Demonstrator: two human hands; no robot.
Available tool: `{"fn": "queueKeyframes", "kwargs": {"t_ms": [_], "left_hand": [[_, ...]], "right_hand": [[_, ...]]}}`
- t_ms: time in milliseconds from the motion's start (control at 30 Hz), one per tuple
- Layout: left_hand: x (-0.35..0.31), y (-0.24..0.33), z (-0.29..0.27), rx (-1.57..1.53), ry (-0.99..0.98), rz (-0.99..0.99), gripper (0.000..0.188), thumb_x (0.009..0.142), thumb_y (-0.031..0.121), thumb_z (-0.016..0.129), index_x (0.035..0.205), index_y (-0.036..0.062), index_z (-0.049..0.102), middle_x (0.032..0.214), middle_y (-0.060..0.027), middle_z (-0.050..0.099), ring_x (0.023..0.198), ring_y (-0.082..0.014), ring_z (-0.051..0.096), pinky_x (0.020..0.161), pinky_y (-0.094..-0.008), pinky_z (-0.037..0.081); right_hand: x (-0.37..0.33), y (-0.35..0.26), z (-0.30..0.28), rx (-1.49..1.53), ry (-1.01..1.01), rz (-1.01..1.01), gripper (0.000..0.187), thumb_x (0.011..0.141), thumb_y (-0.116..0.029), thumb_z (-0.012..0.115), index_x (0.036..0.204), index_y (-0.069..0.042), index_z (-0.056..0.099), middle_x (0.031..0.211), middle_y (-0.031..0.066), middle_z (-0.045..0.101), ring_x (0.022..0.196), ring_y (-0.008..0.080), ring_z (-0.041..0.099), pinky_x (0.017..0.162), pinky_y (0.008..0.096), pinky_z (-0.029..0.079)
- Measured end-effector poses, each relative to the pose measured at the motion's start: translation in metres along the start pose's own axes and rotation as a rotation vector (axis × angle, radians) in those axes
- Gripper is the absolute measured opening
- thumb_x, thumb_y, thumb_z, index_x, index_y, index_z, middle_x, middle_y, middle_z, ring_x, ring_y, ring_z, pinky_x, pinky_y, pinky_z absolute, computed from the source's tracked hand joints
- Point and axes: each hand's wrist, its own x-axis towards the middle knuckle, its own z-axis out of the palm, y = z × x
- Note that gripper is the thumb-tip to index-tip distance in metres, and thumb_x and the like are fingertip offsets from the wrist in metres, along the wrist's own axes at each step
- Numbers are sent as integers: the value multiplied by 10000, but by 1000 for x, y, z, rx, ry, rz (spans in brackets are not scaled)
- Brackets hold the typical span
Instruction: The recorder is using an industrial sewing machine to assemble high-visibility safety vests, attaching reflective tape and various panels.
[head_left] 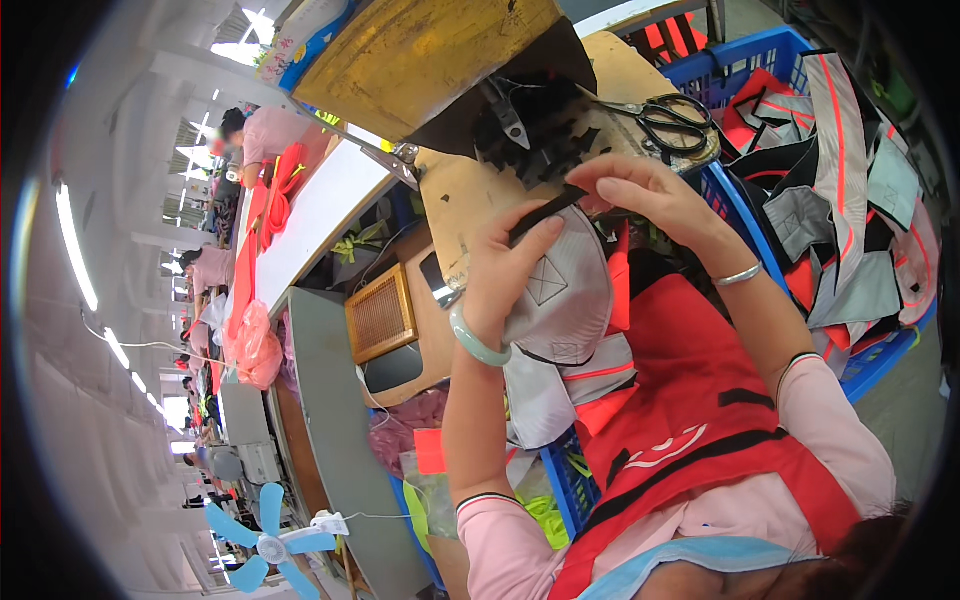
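My left hand (500, 262) is closed on a grey fabric piece (578, 280) with a stitched crossed square, thumb pressing near its black edge strip (548, 212). The fabric hangs down toward my lap, joined or lying close to more grey and orange cloth below. My right hand (645, 195) has its fingers pinched together at the far end of the black strip. What exactly lies between those fingertips is partly hidden. Just beyond my hands, black scraps (535, 130) and grey-jawed cutting pliers (508, 115) lie at the wooden table (470, 190). Black-handled scissors (675, 125) rest to the right.
A blue crate (765, 235) at right overflows with grey, black and orange sewn pieces (835, 200). A yellowed box-like machine part (430, 60) overhangs the table's far side. Left are a wooden caned seat (382, 315), a white worktable (310, 215), a blue fan (270, 545) and other people.
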Motion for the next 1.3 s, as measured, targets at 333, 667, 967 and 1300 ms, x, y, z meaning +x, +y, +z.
{"fn": "queueKeyframes", "kwargs": {"t_ms": [333, 667, 967, 1300], "left_hand": [[31, -18, -15, 107, 88, 22, 229, 848, 181, 696, 966, -15, 687, 779, 26, 620, 702, -44, 517, 618, -196, 410], [64, -34, -27, 25, 125, -69, 234, 836, 167, 683, 941, -42, 674, 772, 11, 631, 683, -48, 514, 608, -206, 412], [70, -39, -28, -170, 137, -131, 219, 851, 136, 675, 989, -33, 666, 822, 0, 644, 716, -56, 551, 646, -198, 436], [73, -40, -21, -195, 211, -51, 196, 856, 137, 672, 970, -21, 657, 822, 10, 633, 739, -54, 535, 662, -195, 416]], "right_hand": [[49, 11, -1, -320, 43, 47, 138, 878, -139, 637, 915, -8, 615, 802, -37, 592, 731, 24, 521, 634, 187, 423], [81, 40, -8, -361, 161, 70, 225, 875, -212, 621, 904, 10, 638, 755, -21, 586, 696, 47, 487, 618, 225, 417], [91, 44, -9, -325, 181, 85, 217, 883, -246, 613, 912, -32, 637, 757, -44, 564, 695, 38, 471, 592, 212, 375], [94, 45, -8, -253, 174, 78, 221, 904, -306, 590, 914, -88, 623, 780, -72, 549, 724, 36, 475, 619, 198, 356]]}}
